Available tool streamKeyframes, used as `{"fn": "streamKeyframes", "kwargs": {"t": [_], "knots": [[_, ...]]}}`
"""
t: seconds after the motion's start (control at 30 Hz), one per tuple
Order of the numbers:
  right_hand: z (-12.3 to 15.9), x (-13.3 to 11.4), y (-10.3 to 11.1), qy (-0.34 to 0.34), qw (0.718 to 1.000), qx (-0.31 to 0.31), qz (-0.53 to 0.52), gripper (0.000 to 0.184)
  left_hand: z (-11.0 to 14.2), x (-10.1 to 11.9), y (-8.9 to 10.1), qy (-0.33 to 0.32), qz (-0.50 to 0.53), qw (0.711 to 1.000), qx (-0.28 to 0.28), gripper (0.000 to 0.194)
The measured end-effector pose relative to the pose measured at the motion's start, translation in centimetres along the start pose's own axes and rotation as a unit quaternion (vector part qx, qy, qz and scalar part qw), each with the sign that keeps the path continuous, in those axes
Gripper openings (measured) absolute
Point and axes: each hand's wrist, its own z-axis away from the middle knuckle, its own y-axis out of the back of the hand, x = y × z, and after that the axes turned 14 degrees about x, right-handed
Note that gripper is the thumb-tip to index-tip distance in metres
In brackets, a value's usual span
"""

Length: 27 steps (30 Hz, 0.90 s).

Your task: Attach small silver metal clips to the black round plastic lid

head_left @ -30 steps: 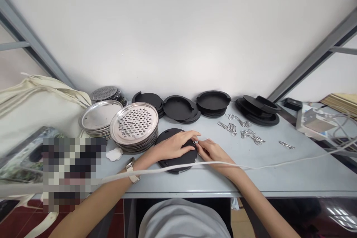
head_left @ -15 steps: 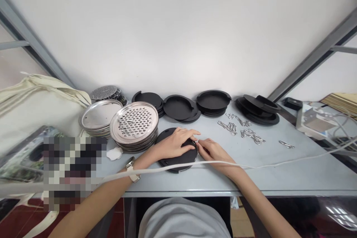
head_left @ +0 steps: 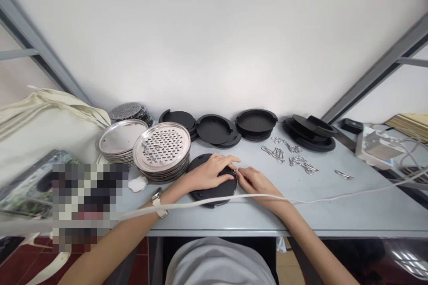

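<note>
A pale wall (head_left: 214,44) rises behind the far edge of the grey table (head_left: 334,213), between slanting metal posts (head_left: 377,72); below the near edge, leftward, red tiled floor (head_left: 138,260) shows.

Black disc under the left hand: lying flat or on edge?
Lying flat: the black disc shows its broad face upward, left hand resting across it, right hand at its edge.

I could take the right hand (head_left: 252,180) rightward over the grey tabletop (head_left: 347,202), below the scattered shiny metal clips (head_left: 303,164). A white cable (head_left: 257,195) crosses that lane in my view; the stacked round silver metal graters (head_left: 162,147) crowd the left, round black trays (head_left: 256,121) the back.
</note>
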Motion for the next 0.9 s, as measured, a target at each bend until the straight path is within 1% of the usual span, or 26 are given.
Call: {"fn": "streamKeyframes", "kwargs": {"t": [0.37, 0.63, 0.9], "knots": [[0.06, -0.08, 0.1, 0.003, 1.0, 0.002, -0.01, 0.033, 0.07, 0.04, -0.02, 0.0, 0.001, 1.0, -0.001, 0.041], [0.16, -0.52, 0.37, 0.003, 1.0, 0.005, -0.014, 0.028, -0.02, 0.01, -0.01, -0.003, 0.009, 1.0, 0.014, 0.043], [0.14, -0.39, 0.36, 0.003, 1.0, -0.001, -0.015, 0.027, 0.06, 0.12, 0.11, 0.018, 0.006, 1.0, 0.011, 0.045]]}}
